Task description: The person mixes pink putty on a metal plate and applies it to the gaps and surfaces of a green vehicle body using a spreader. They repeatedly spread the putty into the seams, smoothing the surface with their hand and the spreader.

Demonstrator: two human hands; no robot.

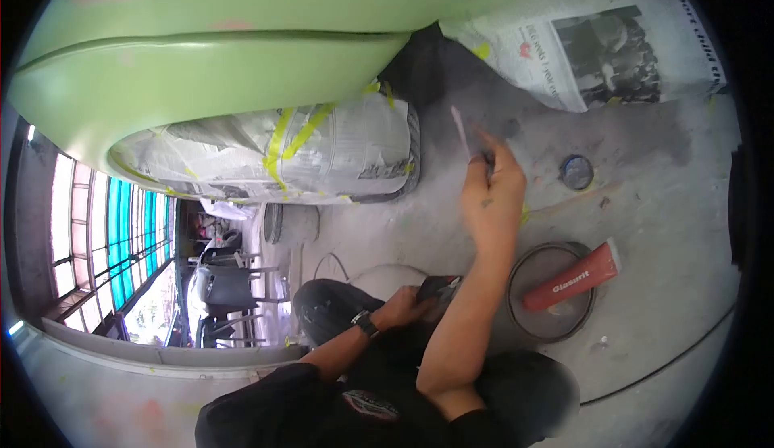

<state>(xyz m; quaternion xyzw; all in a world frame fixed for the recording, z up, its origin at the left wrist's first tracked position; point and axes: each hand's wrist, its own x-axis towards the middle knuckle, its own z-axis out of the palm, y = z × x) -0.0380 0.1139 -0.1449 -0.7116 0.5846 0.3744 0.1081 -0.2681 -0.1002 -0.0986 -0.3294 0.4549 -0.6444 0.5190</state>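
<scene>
Raised in front of me, my right hand (496, 186) pinches a thin, pale, flat strip (459, 129), seen nearly edge-on. My left hand (397, 309), with a watch on the wrist, is low by my knee. Its fingers close on a dark, flattish object (439, 291) whose kind I cannot tell. A red Glasurit tube (568, 279) lies across a round tin (520, 319) to the right of my right forearm. Farther up on the floor sits a small round cap (576, 172).
Above is a pale green car body panel (242, 69). The wheel (339, 150) under it is masked with newspaper and yellow tape. Newspaper sheets (516, 53) hang at upper right. A dark cable (661, 371) crosses the floor, and chairs (226, 287) stand at left.
</scene>
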